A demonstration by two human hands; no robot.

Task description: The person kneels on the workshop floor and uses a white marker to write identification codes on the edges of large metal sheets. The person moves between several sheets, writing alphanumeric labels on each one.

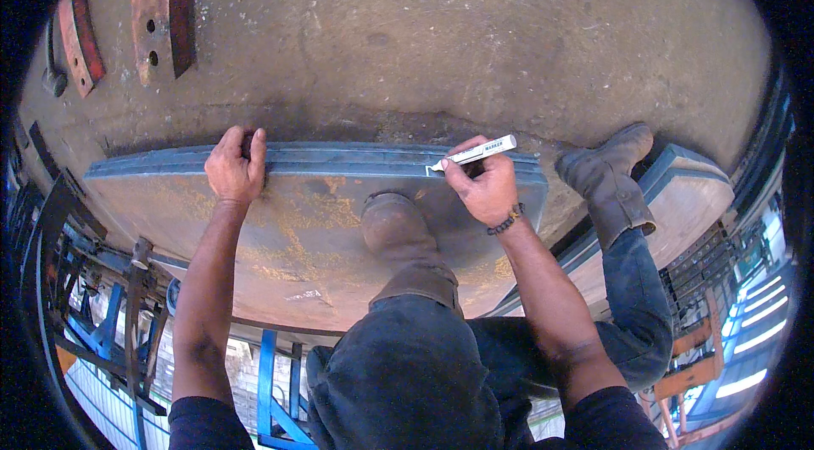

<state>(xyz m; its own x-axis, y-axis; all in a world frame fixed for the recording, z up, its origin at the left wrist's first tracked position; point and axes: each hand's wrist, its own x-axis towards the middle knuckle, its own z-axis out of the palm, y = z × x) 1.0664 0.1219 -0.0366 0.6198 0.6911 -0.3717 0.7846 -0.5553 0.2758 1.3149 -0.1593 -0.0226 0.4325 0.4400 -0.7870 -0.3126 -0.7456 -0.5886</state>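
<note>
larger red bar [155,1] cut off at the upper edge, scrawl [303,295] on the steel plate [297,225] illegibly small

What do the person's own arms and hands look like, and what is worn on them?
The left hand and right hand are without gloves. Both forearms are bare, below dark, plain-looking sleeves. A dark beaded bracelet circles the right wrist; the left wrist shows none.

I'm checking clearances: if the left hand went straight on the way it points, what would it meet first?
The left hand rests at the edge of the metal plate; beyond that, probably the brown floor, though depth is unclear.
</note>
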